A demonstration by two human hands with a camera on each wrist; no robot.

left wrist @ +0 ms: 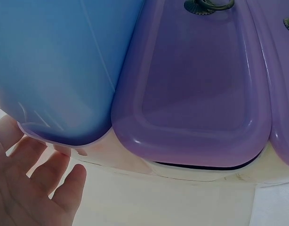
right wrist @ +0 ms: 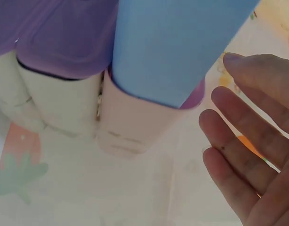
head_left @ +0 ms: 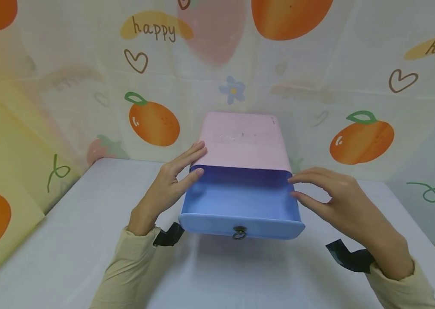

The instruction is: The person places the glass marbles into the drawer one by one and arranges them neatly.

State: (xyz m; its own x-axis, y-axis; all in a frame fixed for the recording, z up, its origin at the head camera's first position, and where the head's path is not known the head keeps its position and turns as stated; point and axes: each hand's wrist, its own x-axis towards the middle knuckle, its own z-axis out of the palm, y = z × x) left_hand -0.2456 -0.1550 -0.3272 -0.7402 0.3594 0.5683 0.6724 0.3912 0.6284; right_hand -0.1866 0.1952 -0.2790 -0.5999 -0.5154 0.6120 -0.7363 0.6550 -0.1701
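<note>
The blue drawer [head_left: 240,201] stands pulled well out of the pink cabinet [head_left: 242,139], its inside bare; my left hand [head_left: 167,189] and right hand [head_left: 337,197] flank it, fingers straight, gripping nothing

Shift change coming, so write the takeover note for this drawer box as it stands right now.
Left hand: open, straight fingers on the left side of the pink cabinet, where the blue drawer comes out.
Right hand: open, fingertips at the drawer's right wall.
Drawer: top one, pulled well out, nothing showing inside it; ring pull faces the person.
Purple drawer below is closed.
Done: drawer opened.
Left: likely filling or closing it.
</note>
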